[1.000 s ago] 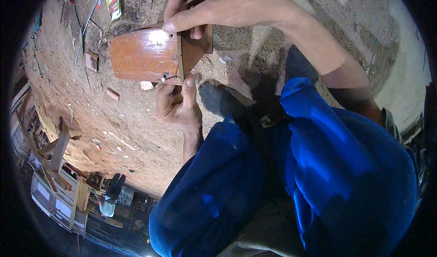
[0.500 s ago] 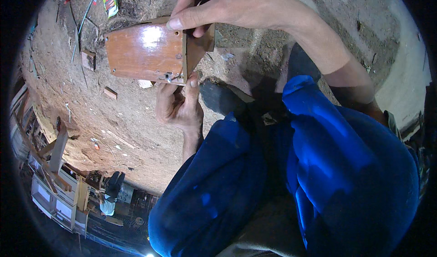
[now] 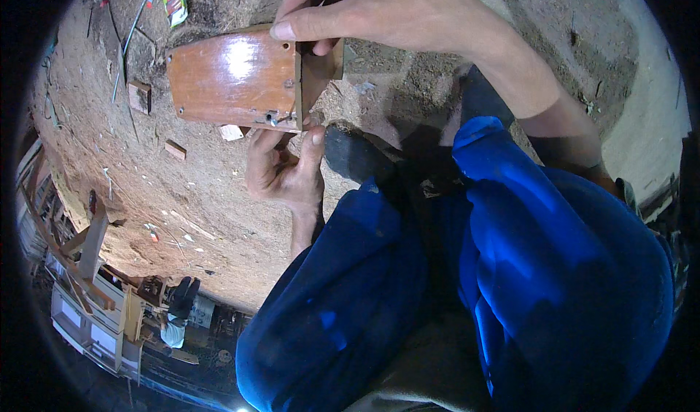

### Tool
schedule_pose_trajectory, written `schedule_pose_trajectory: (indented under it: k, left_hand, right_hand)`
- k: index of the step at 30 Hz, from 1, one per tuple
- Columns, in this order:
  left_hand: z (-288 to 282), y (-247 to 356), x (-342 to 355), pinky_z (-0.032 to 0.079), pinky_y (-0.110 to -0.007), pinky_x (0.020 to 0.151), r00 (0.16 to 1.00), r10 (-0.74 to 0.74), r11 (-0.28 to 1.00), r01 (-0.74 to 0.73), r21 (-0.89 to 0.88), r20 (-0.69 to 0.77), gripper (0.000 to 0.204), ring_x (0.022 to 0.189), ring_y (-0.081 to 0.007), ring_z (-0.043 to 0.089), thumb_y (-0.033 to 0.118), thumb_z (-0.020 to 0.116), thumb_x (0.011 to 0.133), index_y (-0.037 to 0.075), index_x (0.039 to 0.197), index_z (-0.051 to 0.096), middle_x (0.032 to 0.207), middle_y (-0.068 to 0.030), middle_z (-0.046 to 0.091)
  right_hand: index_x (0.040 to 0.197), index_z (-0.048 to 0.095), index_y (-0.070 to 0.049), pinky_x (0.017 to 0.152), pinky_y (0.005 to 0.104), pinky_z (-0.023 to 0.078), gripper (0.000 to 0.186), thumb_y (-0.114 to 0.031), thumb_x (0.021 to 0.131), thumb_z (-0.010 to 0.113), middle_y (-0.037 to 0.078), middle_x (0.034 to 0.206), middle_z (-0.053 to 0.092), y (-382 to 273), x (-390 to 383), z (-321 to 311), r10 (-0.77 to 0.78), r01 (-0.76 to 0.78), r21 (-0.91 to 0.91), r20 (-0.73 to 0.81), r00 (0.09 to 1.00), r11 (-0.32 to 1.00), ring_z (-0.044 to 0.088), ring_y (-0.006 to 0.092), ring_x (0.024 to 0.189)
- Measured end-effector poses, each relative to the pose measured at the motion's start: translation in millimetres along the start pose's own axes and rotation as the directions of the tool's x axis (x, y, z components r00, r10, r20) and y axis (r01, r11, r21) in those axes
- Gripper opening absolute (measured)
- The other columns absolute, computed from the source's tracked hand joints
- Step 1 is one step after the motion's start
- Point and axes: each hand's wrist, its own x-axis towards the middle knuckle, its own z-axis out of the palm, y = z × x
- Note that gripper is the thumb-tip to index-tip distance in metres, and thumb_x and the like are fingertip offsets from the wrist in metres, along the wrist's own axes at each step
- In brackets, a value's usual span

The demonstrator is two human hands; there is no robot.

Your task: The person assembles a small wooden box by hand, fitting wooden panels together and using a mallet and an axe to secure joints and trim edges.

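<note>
A varnished reddish-brown wooden box (image 3: 219,87), with small holes near the corners of its smooth face, is held up above the dirt ground. My right hand (image 3: 364,14) grips its far right corner, thumb on the face and fingers curled behind the end board. At the near right corner my left hand (image 3: 288,168) supports the box from below, its thumb beside the corner and its other fingers bent under the edge. A small metal fitting (image 3: 271,118) shows on the face close to that corner. The inside of the box is mostly hidden.
Small wood blocks (image 3: 139,97) and offcuts (image 3: 175,149) lie on the dusty ground, with a green packet (image 3: 173,0) at the far left. My blue-clad knees (image 3: 343,266) are close below. Timber pieces (image 3: 91,244) and another person (image 3: 175,328) appear at the lower left.
The view has shifted slightly. My left thumb has moved down a little at the box's near right corner, and both hands stay at the box.
</note>
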Motion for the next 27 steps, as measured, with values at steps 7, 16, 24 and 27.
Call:
schedule_pose_trajectory:
  k: [7,16,24,27]
  left_hand:
    - [-15.4,14.5,22.9,0.044,-0.025,0.065,0.956,0.292,0.953,-0.287,0.096,-0.04,0.038,0.079,-0.0115,0.053,0.022,0.08,0.089,-0.003,0.111,0.06,0.093,-0.0054,0.055]
    - [-5.0,28.8,35.7,0.05,-0.031,0.078,0.959,0.252,0.924,-0.279,0.261,0.131,0.02,0.089,-0.0174,0.06,0.005,0.085,0.08,0.007,0.098,0.079,0.097,-0.0044,0.06]
    - [-12.4,26.4,36.4,0.05,-0.031,0.075,0.933,0.318,0.896,-0.354,0.267,0.169,0.022,0.088,-0.0171,0.061,0.005,0.087,0.077,0.007,0.098,0.079,0.097,-0.0046,0.061]
    - [-12.8,25.4,33.4,0.049,-0.03,0.073,0.961,0.237,0.942,-0.263,0.21,0.141,0.023,0.087,-0.0167,0.06,0.005,0.088,0.076,0.007,0.097,0.079,0.097,-0.0046,0.061]
  right_hand:
    - [0.098,0.073,0.004,0.064,0.0267,0.051,0.02,-0.016,0.094,0.072,0.007,0.082,0.071,-4.4,-2.3,2.1,-0.055,0.054,-0.058,-0.021,0.998,0.997,0.063,0.0098,0.074]
    - [0.103,0.071,0.005,0.068,0.0265,0.052,0.021,-0.015,0.095,0.073,0.007,0.087,0.071,-7.0,-1.5,7.9,0.063,-0.065,-0.041,-0.043,0.997,0.997,0.063,0.0087,0.078]
    - [0.101,0.072,0.004,0.067,0.0261,0.051,0.019,-0.014,0.095,0.073,0.006,0.086,0.071,-4.7,-2.6,8.8,0.07,-0.071,-0.128,-0.017,0.997,0.989,0.062,0.0078,0.079]
    - [0.1,0.072,0.004,0.066,0.0253,0.05,0.018,-0.012,0.093,0.074,0.005,0.084,0.07,1.0,-2.9,12.1,-0.003,0.007,0.12,-0.03,1.0,0.993,0.062,0.0066,0.079]
